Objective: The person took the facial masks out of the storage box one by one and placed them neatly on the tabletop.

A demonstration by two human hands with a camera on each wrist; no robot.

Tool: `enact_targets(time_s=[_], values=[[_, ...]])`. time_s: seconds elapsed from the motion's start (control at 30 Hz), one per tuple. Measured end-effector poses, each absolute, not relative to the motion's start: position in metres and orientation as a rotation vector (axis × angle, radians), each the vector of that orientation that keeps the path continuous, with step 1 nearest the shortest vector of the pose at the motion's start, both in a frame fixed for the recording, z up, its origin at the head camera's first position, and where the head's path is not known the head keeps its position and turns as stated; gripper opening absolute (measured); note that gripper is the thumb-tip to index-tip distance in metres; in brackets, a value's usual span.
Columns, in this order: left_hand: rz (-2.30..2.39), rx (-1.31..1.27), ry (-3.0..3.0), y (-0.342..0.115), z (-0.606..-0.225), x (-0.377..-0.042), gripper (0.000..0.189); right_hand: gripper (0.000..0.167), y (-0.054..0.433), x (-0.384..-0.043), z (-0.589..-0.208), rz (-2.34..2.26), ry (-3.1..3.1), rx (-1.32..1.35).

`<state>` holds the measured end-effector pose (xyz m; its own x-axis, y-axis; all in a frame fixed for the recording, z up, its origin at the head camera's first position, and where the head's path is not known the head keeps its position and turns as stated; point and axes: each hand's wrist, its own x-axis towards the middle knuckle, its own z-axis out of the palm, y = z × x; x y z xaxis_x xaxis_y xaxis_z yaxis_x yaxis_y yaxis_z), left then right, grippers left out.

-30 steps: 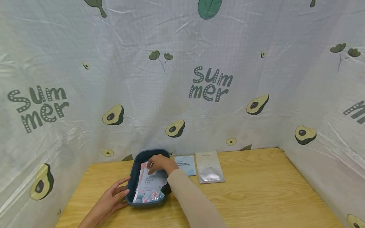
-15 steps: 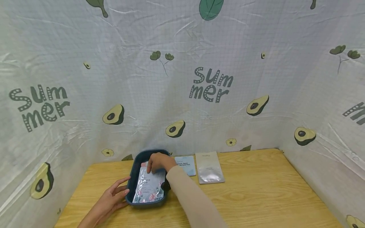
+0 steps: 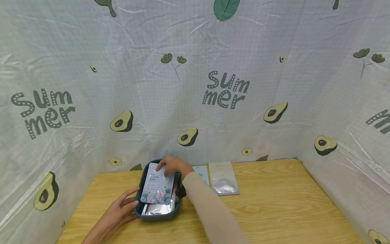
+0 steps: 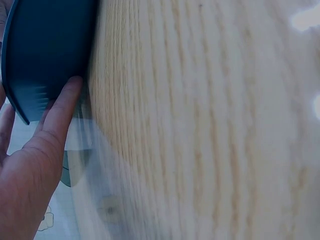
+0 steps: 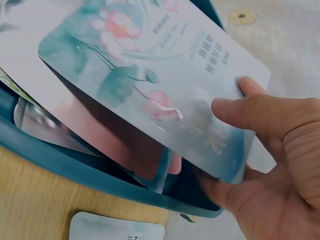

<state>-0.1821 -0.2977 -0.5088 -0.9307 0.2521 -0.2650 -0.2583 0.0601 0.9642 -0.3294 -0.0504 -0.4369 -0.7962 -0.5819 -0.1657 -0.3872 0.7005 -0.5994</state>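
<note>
My right hand [image 3: 175,166] pinches a white face mask packet [image 3: 156,188] printed with pink flowers, thumb on its face and fingers behind. The packet is raised at a tilt over a dark blue bin [image 3: 158,219]. Underneath, in the right wrist view, a pinkish packet [image 5: 122,145] and a silvery packet [image 5: 50,127] lie in the bin. My left hand [image 3: 117,211] touches the bin's left side with extended fingers. In the left wrist view, one finger of that hand [image 4: 37,160] lies along the outer wall of the bin [image 4: 50,45].
A light blue packet [image 3: 203,173] lies right of the bin, partly hidden by my right arm. Beside it is a beige and silver packet [image 3: 223,179]. A white printed sheet [image 3: 228,135] hangs behind and around the wooden table [image 3: 274,203].
My right hand has gripped the flowered packet and lifted it up and away from me, uncovering a silvery packet below. My left hand has stayed at the bin.
</note>
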Motion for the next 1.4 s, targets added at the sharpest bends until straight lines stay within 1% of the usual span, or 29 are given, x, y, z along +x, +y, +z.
enact_targets(time_s=[0.07, 0.13, 0.33, 0.43, 0.53, 0.63, 0.73, 0.8, 0.87, 1.03, 1.13, 1.4], values=[[1.933, -0.003, 1.979, -0.297, -0.508, -0.182, 0.069, 0.041, -0.049, -0.331, -0.435, -0.823, 2.583, -0.750], [1.932, -0.009, 1.981, -0.297, -0.508, -0.182, 0.070, 0.041, -0.048, -0.331, -0.435, -0.851, 2.596, -0.745], [1.897, -0.055, 2.023, -0.295, -0.508, -0.182, 0.073, 0.022, -0.045, -0.331, -0.441, -0.926, 2.624, -0.690], [1.880, -0.064, 2.037, -0.295, -0.509, -0.182, 0.073, 0.019, -0.045, -0.331, -0.445, -1.009, 2.608, -0.638], [1.883, -0.065, 2.031, -0.294, -0.509, -0.182, 0.074, 0.024, -0.045, -0.333, -0.448, -1.173, 2.531, -0.560], [1.891, -0.067, 2.025, -0.295, -0.509, -0.183, 0.074, 0.034, -0.045, -0.333, -0.449, -1.306, 2.450, -0.499], [1.900, -0.069, 2.013, -0.295, -0.508, -0.182, 0.073, 0.045, -0.044, -0.332, -0.450, -1.335, 2.433, -0.506], [1.907, -0.069, 2.004, -0.295, -0.508, -0.182, 0.072, 0.049, -0.044, -0.332, -0.450, -1.323, 2.442, -0.525], [1.910, -0.067, 2.000, -0.295, -0.508, -0.181, 0.071, 0.050, -0.043, -0.333, -0.451, -1.293, 2.471, -0.554], [1.907, -0.063, 2.009, -0.294, -0.507, -0.182, 0.072, 0.046, -0.042, -0.334, -0.455, -1.222, 2.546, -0.624], [1.897, -0.088, 2.029, -0.294, -0.507, -0.182, 0.073, 0.046, -0.042, -0.333, -0.458, -1.248, 2.545, -0.656], [1.903, -0.057, 2.014, -0.294, -0.506, -0.180, 0.072, 0.047, -0.039, -0.325, -0.461, -1.473, 2.451, -0.583]])
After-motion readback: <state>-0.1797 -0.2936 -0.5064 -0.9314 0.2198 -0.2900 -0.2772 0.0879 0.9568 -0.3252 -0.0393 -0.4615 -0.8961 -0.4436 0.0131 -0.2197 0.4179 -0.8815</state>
